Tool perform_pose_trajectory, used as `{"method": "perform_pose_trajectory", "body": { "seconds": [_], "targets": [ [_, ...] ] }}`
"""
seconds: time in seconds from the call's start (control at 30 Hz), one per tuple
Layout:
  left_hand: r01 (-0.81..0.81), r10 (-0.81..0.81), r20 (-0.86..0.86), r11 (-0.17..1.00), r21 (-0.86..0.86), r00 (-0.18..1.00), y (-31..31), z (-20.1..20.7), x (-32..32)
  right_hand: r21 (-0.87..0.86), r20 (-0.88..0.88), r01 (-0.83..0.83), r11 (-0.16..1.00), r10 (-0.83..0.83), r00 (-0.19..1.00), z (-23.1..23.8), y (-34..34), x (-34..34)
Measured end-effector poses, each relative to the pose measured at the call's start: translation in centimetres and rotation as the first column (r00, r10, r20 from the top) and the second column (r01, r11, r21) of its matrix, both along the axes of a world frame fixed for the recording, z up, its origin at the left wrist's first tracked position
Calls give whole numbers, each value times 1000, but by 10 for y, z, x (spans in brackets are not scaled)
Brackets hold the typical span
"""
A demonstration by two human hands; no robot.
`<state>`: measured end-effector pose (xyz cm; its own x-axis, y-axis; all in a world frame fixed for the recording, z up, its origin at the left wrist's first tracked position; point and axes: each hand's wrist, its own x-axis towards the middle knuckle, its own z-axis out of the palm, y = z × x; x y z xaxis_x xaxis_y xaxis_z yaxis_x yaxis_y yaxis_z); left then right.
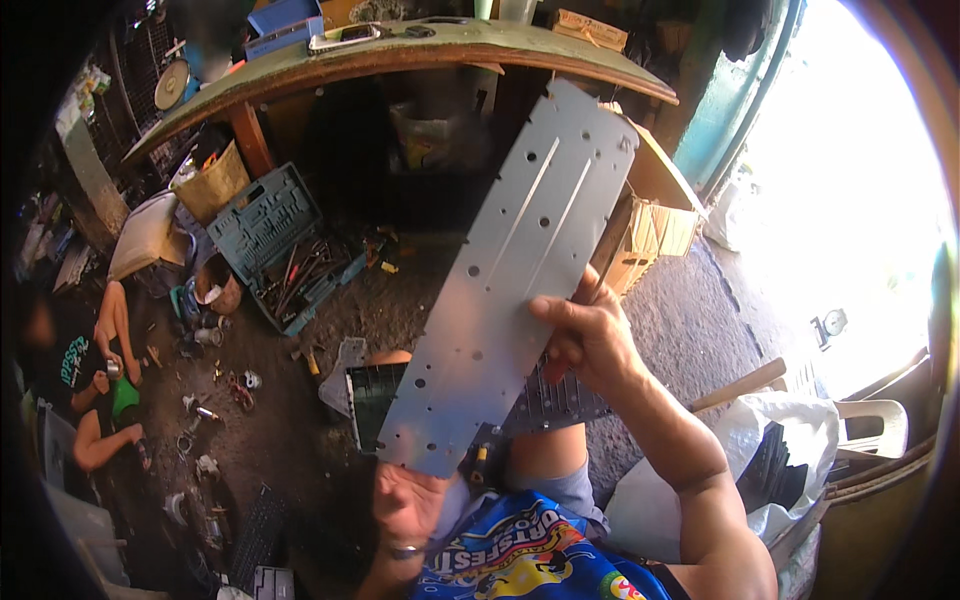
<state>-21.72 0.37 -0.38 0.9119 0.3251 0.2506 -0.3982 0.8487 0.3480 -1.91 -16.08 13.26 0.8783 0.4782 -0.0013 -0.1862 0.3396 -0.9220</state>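
A long grey metal plate (500, 310) with punched holes, two slots and notched edges slants across the middle of the head view. My right hand (590, 325) grips its right edge, thumb on the near face and the other fingers mostly behind it. At the plate's lower end is my left hand (408, 500), palm turned up, its fingertips hidden behind the metal. Beneath the plate, across my lap, lies a black plastic keyboard part (565, 402), largely covered. A screwdriver-like yellow-and-black handle (480, 463) shows just below the plate.
An open teal tool case (283, 245) lies ahead to the left, below a wooden workbench (440, 50). Loose parts litter the floor. At far left another person (110, 375) sits low. On the right are a cardboard box (655, 235), a wooden handle (740, 385) and a white sack (680, 470).
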Motion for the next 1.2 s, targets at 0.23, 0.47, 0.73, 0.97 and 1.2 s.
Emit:
{"method": "perform_pose_trajectory", "body": {
  "seconds": [0.23, 0.47, 0.73, 0.97, 1.2],
  "targets": [
    [-112, 144, -161, 975, 193, 976, 18, 7, 10, -81, 106, 175, 981, -167, 980, -20, -14, 19],
    [-54, 65, -304, 998, 45, 950, 32, 37, 25, -318, 907, 557, 767, 417, -58, -43, -1, 25],
    [-38, 330, -470, 848, 529, 818, 37, 36, 40, -432, 559, 721, 542, 788, -258, -44, -12, -5],
    [-351, 587, -60, 559, 751, 807, 55, 43, 47, -603, 655, 166, 780, 366, 661, 17, -39, 47],
    [-297, 500, 230, 56, 953, 835, 27, 39, 48, -485, 515, 29, 874, 259, 817, -13, -64, 44]
  ]
}}
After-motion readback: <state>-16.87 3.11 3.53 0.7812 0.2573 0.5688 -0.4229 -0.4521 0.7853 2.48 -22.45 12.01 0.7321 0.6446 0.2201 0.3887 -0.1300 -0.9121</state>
